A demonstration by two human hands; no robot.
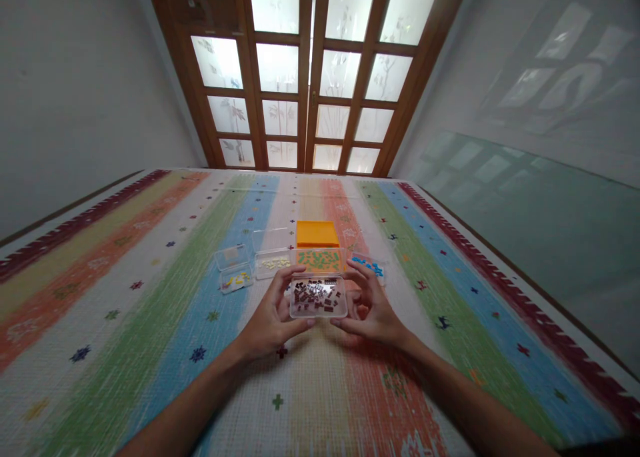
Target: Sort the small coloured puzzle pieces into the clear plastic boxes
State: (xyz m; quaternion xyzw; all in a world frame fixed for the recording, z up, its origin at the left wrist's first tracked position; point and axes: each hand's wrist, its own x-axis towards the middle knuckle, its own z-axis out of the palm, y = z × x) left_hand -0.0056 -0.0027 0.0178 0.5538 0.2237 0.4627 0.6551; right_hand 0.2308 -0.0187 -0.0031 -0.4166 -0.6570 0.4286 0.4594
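Observation:
Between my two hands is a small clear plastic box (311,305) of dark brown toy brick pieces, tilted toward me. My left hand (273,317) grips its left side, thumb at the near edge and fingers along the side. My right hand (373,314) grips the right side the same way. Just behind it, green pieces (319,260) show in or through clear plastic; whether that plastic is the held box's raised lid or another box, I cannot tell. Partly behind my right fingers lies a clear box of blue pieces (369,265).
Left of my hands stand an open clear box with yellow pieces (237,280) and one with cream pieces (274,264). A yellow-orange tray or box (317,234) sits behind. All rest on a striped cloth (210,384). Wooden glazed doors (305,77) rise beyond.

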